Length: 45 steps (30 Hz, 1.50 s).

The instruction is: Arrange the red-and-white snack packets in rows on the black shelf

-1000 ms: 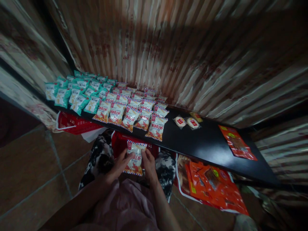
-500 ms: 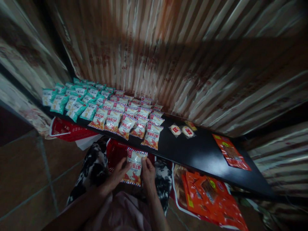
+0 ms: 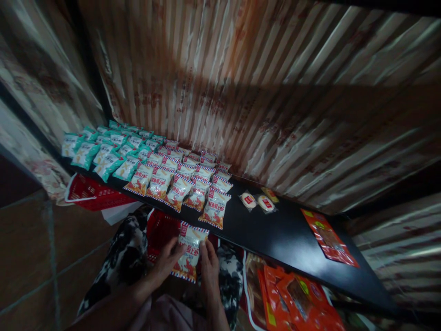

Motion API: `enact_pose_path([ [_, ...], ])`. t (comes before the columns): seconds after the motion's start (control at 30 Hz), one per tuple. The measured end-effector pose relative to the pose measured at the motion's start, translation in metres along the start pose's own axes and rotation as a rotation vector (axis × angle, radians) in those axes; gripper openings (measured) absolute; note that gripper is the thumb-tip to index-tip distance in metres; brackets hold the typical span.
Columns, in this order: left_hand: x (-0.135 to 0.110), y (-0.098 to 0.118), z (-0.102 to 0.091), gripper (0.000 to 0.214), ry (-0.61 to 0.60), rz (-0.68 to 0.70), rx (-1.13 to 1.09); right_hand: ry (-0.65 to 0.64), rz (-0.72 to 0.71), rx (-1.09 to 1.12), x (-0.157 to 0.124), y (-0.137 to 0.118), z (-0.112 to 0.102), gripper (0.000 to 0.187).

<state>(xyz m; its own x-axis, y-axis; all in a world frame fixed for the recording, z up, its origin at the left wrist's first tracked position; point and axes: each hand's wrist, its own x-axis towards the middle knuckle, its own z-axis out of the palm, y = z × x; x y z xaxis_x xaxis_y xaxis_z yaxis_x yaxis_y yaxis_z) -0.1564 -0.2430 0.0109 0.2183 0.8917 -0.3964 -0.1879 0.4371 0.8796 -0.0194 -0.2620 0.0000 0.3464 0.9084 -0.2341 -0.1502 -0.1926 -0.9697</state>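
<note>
Between my two hands is a white and orange snack bag with a striped border, held upright over a red basket. My left hand grips its left side, and my right hand presses on the right side with the thumb at the front. Just beyond, rows of matching snack bags lie on a black shelf. To their left are rows of teal snack bags.
Two round wrapped cakes and a small yellow packet lie right of the rows. Farther right is a flat orange packet. Below the shelf are a basket of orange packets and another red basket. Pleated curtain hangs behind.
The view has tilted, so the shelf and its goods sit slightly lower in the picture. Both hands still hold the same snack bag.
</note>
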Motion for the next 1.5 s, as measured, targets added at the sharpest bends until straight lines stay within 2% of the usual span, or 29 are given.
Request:
enact_pose_path([
  [0.07,0.000,0.002,0.001,0.055,0.012,0.007,0.017,-0.009,0.082,0.045,-0.001,0.000,-0.001,0.049],
  [0.13,0.001,0.003,0.002,0.056,0.032,0.019,0.030,-0.025,0.099,0.060,-0.002,0.001,-0.001,0.051],
  [0.4,0.007,0.003,0.006,0.050,0.060,0.076,0.027,0.003,0.018,-0.044,0.000,0.013,-0.004,0.054],
  [0.63,0.013,-0.003,0.004,0.056,0.107,0.089,0.031,0.031,-0.046,-0.103,0.005,0.018,-0.002,0.052],
  [0.77,0.018,-0.004,0.001,0.058,0.136,0.145,0.038,0.014,-0.060,-0.099,0.007,0.011,0.004,0.054],
  [0.93,0.023,-0.009,-0.005,0.050,0.114,0.170,0.081,0.019,-0.087,-0.121,0.009,-0.001,0.011,0.054],
  [1.1,0.030,-0.017,-0.010,0.044,0.219,0.270,0.226,0.011,-0.111,-0.155,0.013,-0.009,0.016,0.061],
  [1.27,0.038,-0.016,-0.011,0.037,0.259,0.434,0.418,0.023,-0.220,-0.288,0.024,-0.017,0.019,0.060],
  [1.5,0.051,-0.003,-0.007,0.040,0.285,0.514,0.501,0.055,-0.372,-0.364,0.047,-0.027,0.028,0.060],
])
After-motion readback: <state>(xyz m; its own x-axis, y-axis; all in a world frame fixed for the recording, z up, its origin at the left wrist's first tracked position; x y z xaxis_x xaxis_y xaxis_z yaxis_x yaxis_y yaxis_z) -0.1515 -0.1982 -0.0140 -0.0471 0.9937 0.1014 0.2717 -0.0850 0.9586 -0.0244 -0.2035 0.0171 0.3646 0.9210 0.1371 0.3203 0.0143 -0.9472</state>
